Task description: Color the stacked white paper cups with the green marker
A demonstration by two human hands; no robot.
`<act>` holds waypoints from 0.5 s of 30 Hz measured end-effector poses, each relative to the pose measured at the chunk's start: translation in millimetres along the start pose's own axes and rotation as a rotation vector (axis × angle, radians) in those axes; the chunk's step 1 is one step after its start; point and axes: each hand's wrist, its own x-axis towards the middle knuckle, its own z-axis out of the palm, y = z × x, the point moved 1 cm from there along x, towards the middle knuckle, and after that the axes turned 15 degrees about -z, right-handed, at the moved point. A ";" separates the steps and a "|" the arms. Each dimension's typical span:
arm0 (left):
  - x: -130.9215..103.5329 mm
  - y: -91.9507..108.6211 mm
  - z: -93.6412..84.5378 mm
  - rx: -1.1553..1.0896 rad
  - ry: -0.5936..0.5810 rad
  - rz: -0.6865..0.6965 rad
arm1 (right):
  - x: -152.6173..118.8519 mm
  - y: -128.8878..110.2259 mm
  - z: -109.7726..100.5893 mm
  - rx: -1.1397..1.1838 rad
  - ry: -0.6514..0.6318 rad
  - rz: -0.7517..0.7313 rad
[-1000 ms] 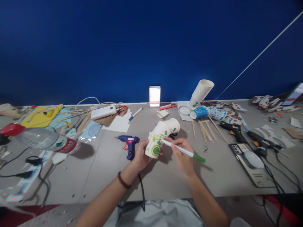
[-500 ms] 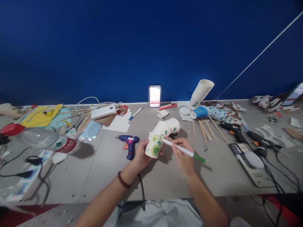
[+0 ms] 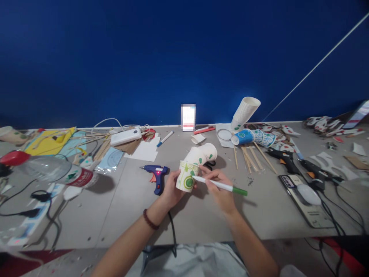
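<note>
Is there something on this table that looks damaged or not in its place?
Yes. The white paper behind the blue glue gun has a jagged edge, as if cut, and dark bits lie scattered near the sticks at right, like uncleared scraps.

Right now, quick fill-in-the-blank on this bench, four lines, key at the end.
The left hand holds a paper cup printed in ____.
The ____ hand holds a white marker.
The bottle has a ____ cap.
The tilted white stack near the wall is made of paper ____.

Missing words: green; right; red; cups.
</note>
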 end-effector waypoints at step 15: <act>-1.5 0.1 0.1 -0.018 0.011 -0.008 | 0.5 -0.7 -0.2 -0.001 0.012 0.006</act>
